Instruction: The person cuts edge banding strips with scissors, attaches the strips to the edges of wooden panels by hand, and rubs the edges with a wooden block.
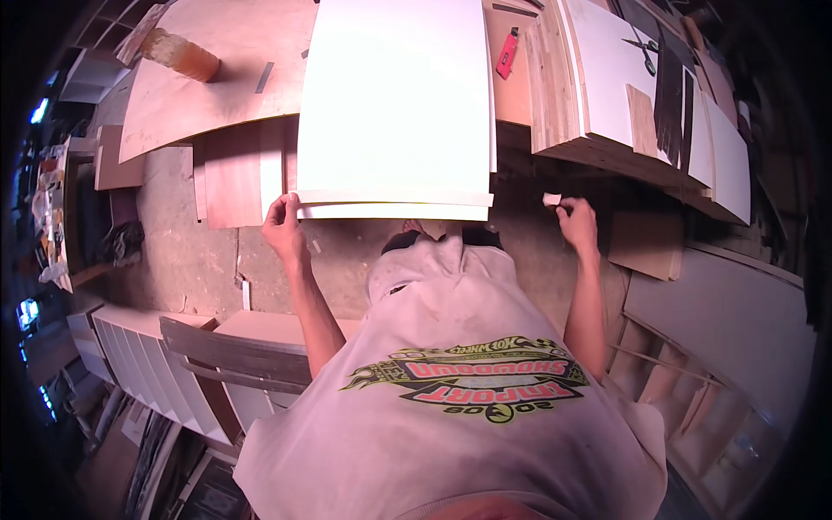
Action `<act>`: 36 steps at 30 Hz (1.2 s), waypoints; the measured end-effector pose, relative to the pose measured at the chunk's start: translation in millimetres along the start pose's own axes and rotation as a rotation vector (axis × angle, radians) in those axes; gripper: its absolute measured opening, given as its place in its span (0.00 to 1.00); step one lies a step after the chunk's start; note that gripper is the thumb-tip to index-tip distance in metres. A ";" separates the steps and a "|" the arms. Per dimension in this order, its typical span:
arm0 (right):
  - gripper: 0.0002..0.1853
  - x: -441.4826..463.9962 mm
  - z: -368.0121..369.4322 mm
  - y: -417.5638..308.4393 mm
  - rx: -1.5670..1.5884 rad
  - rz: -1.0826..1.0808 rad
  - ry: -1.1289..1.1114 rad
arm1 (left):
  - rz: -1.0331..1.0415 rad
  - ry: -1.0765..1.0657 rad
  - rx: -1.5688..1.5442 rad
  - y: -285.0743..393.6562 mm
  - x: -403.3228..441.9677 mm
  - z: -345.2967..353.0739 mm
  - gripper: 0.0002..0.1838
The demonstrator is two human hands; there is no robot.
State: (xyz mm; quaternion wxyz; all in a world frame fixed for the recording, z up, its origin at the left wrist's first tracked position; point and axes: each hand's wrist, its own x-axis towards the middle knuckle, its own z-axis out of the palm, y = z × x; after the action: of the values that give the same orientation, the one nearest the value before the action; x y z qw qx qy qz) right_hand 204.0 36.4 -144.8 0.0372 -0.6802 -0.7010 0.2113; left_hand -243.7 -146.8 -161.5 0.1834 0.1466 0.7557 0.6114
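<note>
A large white board (394, 104) lies in front of me, its near edge facing my body. Across it, close to that edge, runs a thin white strip (394, 198) that sticks out slightly at the right. My left hand (284, 230) is closed at the board's near left corner, fingertips pinching the strip's left end. Off the board's right side, my right hand (577, 224) is raised with its fingers closed on a small pale piece (552, 199). Whether that piece is folded paper or a scrap of strip cannot be made out.
A jar of amber stuff (180, 55) lies or stands on the wooden sheet (234, 95) at left. A red utility knife (508, 54) rests right of the board. Stacked panels (607, 87) at right carry scissors (646, 54) and dark strips (670, 95). Shelving units (156, 364) stand behind left.
</note>
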 end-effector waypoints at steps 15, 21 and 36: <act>0.11 -140.0 249.3 255.3 0.700 0.564 -0.409 | 0.425 -0.326 -0.706 148.3 -76.4 39.8 0.07; 0.06 -51.0 164.2 164.6 0.600 0.505 -0.509 | 0.956 -0.935 -0.437 216.2 -156.6 75.7 0.10; 0.11 45.0 137.8 275.4 0.045 0.087 -0.746 | 0.478 -0.314 -1.433 273.8 -170.5 44.0 0.07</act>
State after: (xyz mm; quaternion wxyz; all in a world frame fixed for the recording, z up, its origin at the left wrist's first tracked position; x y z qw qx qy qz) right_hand 412.2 42.2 -376.0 -0.2146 -0.5845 -0.6321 0.4612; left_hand -72.7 -127.2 114.8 0.2014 0.2363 0.0881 0.9465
